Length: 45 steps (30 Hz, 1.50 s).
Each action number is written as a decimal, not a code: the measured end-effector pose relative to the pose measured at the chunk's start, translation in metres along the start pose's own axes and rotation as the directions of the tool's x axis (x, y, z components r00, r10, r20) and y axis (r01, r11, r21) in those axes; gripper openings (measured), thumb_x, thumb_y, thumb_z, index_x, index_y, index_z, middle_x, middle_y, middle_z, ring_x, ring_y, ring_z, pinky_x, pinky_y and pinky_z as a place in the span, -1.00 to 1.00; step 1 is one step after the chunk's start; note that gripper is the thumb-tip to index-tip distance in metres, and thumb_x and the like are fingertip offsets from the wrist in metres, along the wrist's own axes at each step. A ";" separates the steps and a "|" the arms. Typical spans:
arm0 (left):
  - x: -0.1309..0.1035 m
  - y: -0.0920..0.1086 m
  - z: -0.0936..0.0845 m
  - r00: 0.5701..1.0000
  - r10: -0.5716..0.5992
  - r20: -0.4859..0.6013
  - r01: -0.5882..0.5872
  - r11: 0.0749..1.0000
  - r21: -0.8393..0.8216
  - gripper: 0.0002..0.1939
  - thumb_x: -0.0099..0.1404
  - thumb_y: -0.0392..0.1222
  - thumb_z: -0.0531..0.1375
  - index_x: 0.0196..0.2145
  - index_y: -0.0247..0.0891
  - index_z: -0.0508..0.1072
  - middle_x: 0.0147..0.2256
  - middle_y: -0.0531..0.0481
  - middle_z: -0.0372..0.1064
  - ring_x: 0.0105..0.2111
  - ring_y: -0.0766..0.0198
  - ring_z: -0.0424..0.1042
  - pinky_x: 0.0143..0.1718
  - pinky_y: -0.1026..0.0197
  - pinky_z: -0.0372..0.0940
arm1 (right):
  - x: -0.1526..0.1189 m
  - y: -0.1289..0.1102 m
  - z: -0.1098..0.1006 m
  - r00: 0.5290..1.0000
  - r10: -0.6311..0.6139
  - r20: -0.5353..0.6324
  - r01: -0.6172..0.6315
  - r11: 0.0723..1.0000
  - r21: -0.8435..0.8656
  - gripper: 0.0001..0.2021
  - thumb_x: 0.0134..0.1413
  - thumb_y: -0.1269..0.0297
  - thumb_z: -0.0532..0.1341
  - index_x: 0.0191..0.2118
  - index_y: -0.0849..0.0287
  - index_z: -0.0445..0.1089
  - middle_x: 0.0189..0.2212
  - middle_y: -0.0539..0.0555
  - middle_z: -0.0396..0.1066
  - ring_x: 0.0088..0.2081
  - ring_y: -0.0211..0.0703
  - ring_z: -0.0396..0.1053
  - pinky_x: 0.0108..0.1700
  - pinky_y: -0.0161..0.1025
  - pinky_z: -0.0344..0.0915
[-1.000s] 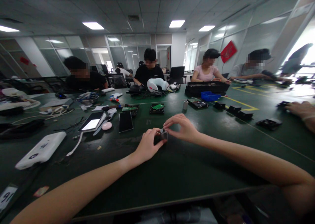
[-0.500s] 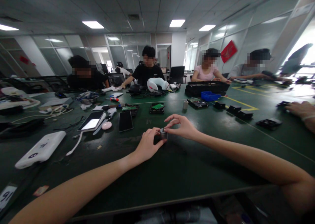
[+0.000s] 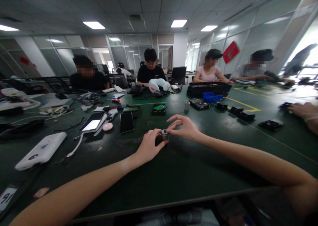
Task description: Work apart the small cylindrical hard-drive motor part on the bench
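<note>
A small grey metal cylinder [image 3: 165, 136] stands upright on the green table. My left hand [image 3: 149, 145] is closed around its left side, with the thumb at the near side and the fingers behind. At its top edge, the thumb and index finger of my right hand [image 3: 184, 128] are pinched together. Whether a small part sits in that pinch is too fine to tell; the other right fingers are curved above. A similar metal cylinder [image 3: 187, 106] stands farther back to the right, touched by neither hand.
Beyond my hands lie a black phone [image 3: 127, 122], a hard drive with a green board [image 3: 158, 109] and a blue tray [image 3: 212, 97]. To the left are a white power bank [image 3: 41, 151] and a tablet [image 3: 93, 122]. Another person's hand [image 3: 304, 112] rests at the right edge.
My hands and the cylinder have hardly moved. Across the table, a person in black has drawn an outstretched arm back in.
</note>
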<state>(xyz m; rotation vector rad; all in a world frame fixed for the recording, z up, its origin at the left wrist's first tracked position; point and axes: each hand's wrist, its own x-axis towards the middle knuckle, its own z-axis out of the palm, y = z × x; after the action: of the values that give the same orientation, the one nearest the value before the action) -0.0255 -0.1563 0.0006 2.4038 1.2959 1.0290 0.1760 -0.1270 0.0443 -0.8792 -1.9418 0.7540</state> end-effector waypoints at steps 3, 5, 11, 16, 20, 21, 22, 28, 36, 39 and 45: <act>0.000 0.000 0.000 1.000 0.000 0.004 0.000 1.000 0.007 -0.67 0.23 -0.10 0.25 -0.07 -0.15 0.33 -0.17 -0.04 0.37 -0.12 0.09 0.36 -0.08 0.02 0.26 | 0.001 0.001 -0.001 1.000 -0.006 -0.007 0.006 1.000 0.000 -0.61 -0.13 0.23 0.37 -0.13 0.21 0.37 -0.47 0.07 0.55 -0.27 -0.05 0.54 -0.12 -0.13 0.42; 0.000 0.000 0.000 1.000 0.000 0.004 0.000 1.000 0.011 -0.68 0.23 -0.09 0.24 -0.07 -0.15 0.33 -0.17 -0.04 0.37 -0.11 0.08 0.36 -0.08 0.02 0.26 | 0.002 0.001 -0.002 1.000 -0.011 -0.003 0.011 1.000 0.008 -0.58 -0.13 0.23 0.37 -0.10 0.21 0.36 -0.47 0.07 0.55 -0.21 -0.03 0.52 -0.09 -0.12 0.41; 0.000 0.000 -0.001 1.000 0.006 0.005 -0.006 1.000 0.010 -0.67 0.23 -0.09 0.24 -0.07 -0.14 0.32 -0.16 -0.04 0.37 -0.12 0.09 0.36 -0.08 0.03 0.26 | 0.002 -0.001 -0.005 0.998 -0.052 0.044 0.051 0.998 0.027 -0.54 -0.16 0.21 0.39 -0.09 0.23 0.35 -0.44 0.09 0.56 -0.17 -0.04 0.51 -0.06 -0.11 0.39; 0.000 0.000 -0.001 1.000 0.004 0.008 -0.004 1.000 0.010 -0.67 0.23 -0.08 0.24 -0.06 -0.14 0.32 -0.16 -0.04 0.37 -0.11 0.09 0.36 -0.09 0.03 0.27 | 0.002 -0.001 -0.004 1.000 -0.021 0.017 0.021 1.000 0.001 -0.58 -0.16 0.20 0.39 -0.14 0.22 0.37 -0.44 0.08 0.56 -0.26 -0.05 0.53 -0.13 -0.12 0.42; 0.000 0.000 0.000 1.000 0.005 0.000 -0.005 1.000 0.023 -0.67 0.23 -0.07 0.24 -0.07 -0.15 0.33 -0.16 -0.05 0.38 -0.11 0.08 0.36 -0.09 0.02 0.26 | 0.001 -0.001 -0.003 1.000 -0.009 0.014 0.009 1.000 0.003 -0.61 -0.16 0.20 0.39 -0.17 0.22 0.38 -0.43 0.08 0.56 -0.30 -0.05 0.54 -0.15 -0.13 0.43; 0.000 0.000 0.000 1.000 0.003 -0.001 -0.003 1.000 0.026 -0.67 0.23 -0.07 0.24 -0.07 -0.15 0.33 -0.16 -0.05 0.38 -0.11 0.08 0.36 -0.09 0.02 0.26 | 0.001 -0.001 -0.002 1.000 -0.005 0.016 0.005 1.000 0.008 -0.61 -0.16 0.21 0.39 -0.17 0.22 0.38 -0.44 0.08 0.56 -0.30 -0.05 0.54 -0.16 -0.13 0.43; 0.000 0.000 0.001 1.000 0.002 -0.003 -0.002 1.000 0.028 -0.67 0.23 -0.07 0.24 -0.07 -0.15 0.33 -0.17 -0.05 0.38 -0.12 0.08 0.37 -0.09 0.02 0.26 | 0.001 -0.001 -0.002 1.000 -0.002 0.017 0.002 1.000 0.012 -0.61 -0.16 0.21 0.39 -0.17 0.22 0.38 -0.44 0.08 0.56 -0.31 -0.06 0.54 -0.16 -0.14 0.43; 0.000 0.000 0.001 1.000 0.005 -0.005 -0.005 1.000 0.015 -0.67 0.22 -0.09 0.25 -0.07 -0.14 0.32 -0.17 -0.04 0.39 -0.12 0.08 0.38 -0.10 0.03 0.26 | 0.000 0.000 -0.002 1.000 -0.018 0.018 0.018 1.000 0.007 -0.62 -0.14 0.22 0.38 -0.16 0.20 0.37 -0.42 0.07 0.56 -0.29 -0.06 0.54 -0.15 -0.14 0.43; -0.001 0.000 0.001 1.000 0.005 -0.011 -0.004 1.000 0.014 -0.68 0.22 -0.10 0.25 -0.08 -0.13 0.32 -0.17 -0.03 0.38 -0.12 0.08 0.37 -0.09 0.03 0.27 | -0.002 -0.001 -0.001 1.000 -0.022 -0.011 0.022 1.000 -0.004 -0.61 -0.11 0.22 0.37 -0.12 0.18 0.35 -0.43 0.05 0.56 -0.31 -0.06 0.54 -0.08 -0.09 0.39; 0.000 0.001 0.000 1.000 -0.003 -0.011 0.003 1.000 0.008 -0.68 0.22 -0.10 0.25 -0.08 -0.14 0.33 -0.18 -0.03 0.38 -0.12 0.08 0.37 -0.08 0.03 0.27 | -0.002 -0.001 -0.001 1.000 -0.004 -0.009 0.004 1.000 0.020 -0.58 -0.12 0.21 0.37 -0.10 0.19 0.33 -0.42 0.05 0.57 -0.31 -0.06 0.55 -0.11 -0.12 0.40; 0.000 0.003 -0.001 1.000 -0.005 0.004 0.005 1.000 -0.003 -0.68 0.23 -0.10 0.24 -0.07 -0.14 0.33 -0.16 -0.05 0.37 -0.11 0.08 0.37 -0.06 0.02 0.27 | -0.001 -0.004 -0.001 0.999 0.042 -0.020 -0.041 0.998 0.051 -0.55 -0.13 0.20 0.38 -0.09 0.18 0.31 -0.42 0.06 0.57 -0.31 -0.03 0.55 -0.17 -0.14 0.43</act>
<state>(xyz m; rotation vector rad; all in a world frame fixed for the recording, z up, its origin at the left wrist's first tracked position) -0.0246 -0.1579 0.0029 2.3975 1.2972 1.0236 0.1765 -0.1294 0.0473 -0.8954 -1.8836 0.8117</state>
